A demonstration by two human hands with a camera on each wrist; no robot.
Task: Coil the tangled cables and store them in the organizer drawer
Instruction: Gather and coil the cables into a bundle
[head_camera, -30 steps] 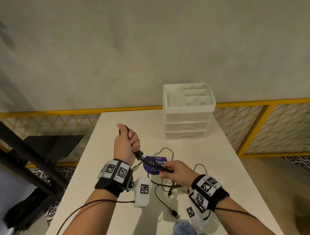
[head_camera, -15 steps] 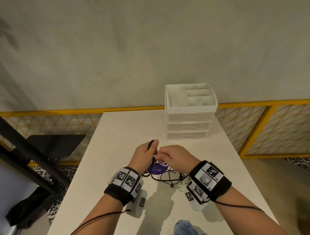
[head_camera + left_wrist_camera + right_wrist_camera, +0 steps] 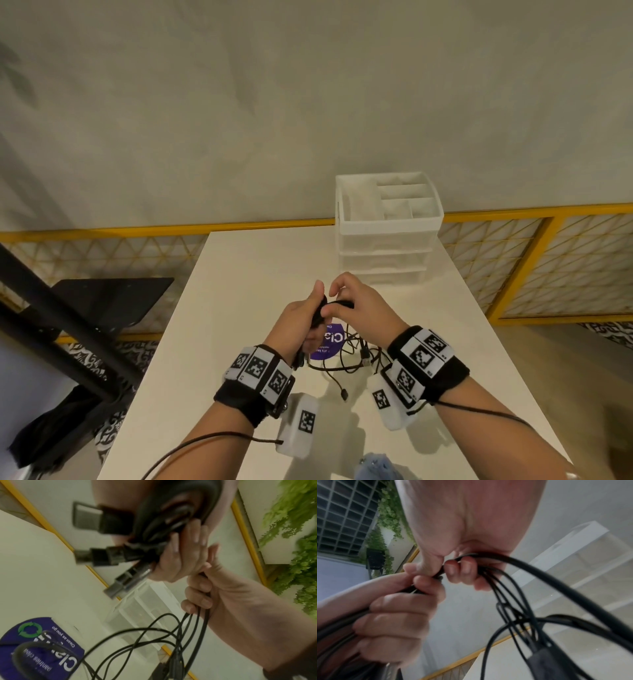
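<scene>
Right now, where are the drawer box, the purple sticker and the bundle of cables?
drawer box [image 3: 388, 240]: head view, front wall.
purple sticker [image 3: 334, 342]: head view, its printed face.
bundle of cables [image 3: 180, 513]: left wrist view, coiled loops in the left hand.

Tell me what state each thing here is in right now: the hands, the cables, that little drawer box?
Left hand: fingers curled round a bundle of black cable loops.
Right hand: pinching a cable strand beside the left hand.
Cable bundle: partly coiled, plugs sticking out.
Loose cables: tangled on the table, over a purple sticker.
Organizer: drawers all shut, top tray open.
</scene>
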